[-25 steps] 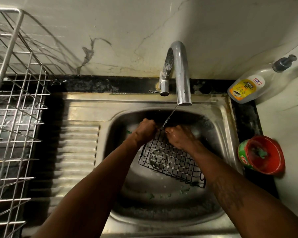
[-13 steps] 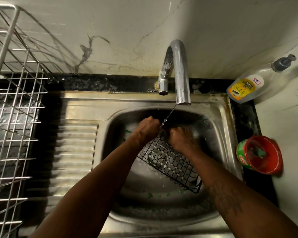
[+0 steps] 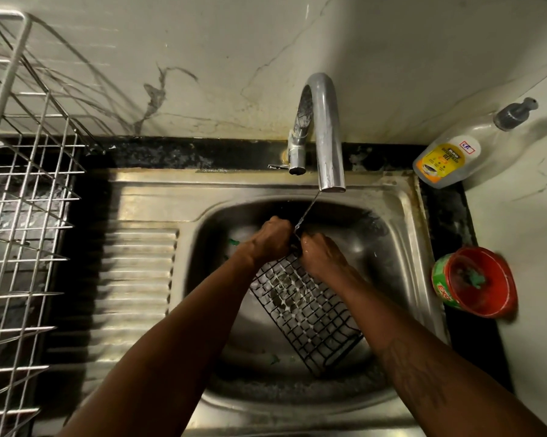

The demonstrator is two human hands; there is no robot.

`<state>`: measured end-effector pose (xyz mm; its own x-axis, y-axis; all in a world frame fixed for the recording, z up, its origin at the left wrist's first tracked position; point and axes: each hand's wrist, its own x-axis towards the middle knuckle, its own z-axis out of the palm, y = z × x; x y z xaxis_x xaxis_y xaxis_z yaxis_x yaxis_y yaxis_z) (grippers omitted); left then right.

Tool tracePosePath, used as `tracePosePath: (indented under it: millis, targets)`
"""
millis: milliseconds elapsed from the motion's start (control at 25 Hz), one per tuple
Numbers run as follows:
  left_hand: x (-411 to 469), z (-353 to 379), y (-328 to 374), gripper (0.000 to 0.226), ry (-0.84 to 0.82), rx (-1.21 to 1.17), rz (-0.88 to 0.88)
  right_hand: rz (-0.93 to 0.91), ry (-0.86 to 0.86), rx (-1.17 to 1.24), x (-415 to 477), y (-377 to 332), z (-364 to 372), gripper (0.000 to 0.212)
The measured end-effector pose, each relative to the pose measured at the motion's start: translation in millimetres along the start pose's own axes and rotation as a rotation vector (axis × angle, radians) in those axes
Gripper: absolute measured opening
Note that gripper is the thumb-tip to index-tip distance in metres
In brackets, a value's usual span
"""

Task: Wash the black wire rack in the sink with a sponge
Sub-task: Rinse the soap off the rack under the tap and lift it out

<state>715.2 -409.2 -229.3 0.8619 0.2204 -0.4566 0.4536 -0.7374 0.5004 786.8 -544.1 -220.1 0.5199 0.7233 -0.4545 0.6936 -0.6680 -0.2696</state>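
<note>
rack position: black wire rack (image 3: 306, 310) inside the basin of the sink (image 3: 407, 216), tilted, far end raised under the tap, near corner low toward the basin floor, foam caught in the grid.
left hand: left hand (image 3: 270, 238) clenched around the rack's far edge, knuckles up.
right hand: right hand (image 3: 321, 255) just beside the left, wet, fingers curled over the same far edge; whatever lies under the palm hidden, cannot tell.
water: thin stream (image 3: 306, 209) from the curved faucet (image 3: 324, 127), landing between the two hands.
basin: green scrap (image 3: 234, 242) beside the left wrist, too small to identify; green specks (image 3: 273, 359) on the floor near the rack's low corner.
right counter: dish gel bottle (image 3: 445, 159) in the corner by the wall; nearer, red tub (image 3: 480, 282) with a green label, green scrubber (image 3: 469, 277) inside.
left side: ribbed drainboard (image 3: 139, 279), then silver wire dish drainer (image 3: 23, 200) at the frame edge.
</note>
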Motion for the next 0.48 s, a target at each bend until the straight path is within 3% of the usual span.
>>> tracePosePath:
  millis: [240,360,480]
  targets:
    - [-7,1,-14,0.018,-0.073,0.000,0.037,0.064,-0.022,0.085,-3,12,-7,0.039]
    - [-10,2,-24,0.021,-0.001,-0.034,0.017,0.156,0.025,0.076,0,10,-6,0.036]
    - [-5,7,-15,0.016,0.056,-0.059,0.007,0.127,0.093,0.070,0,7,-3,0.037]
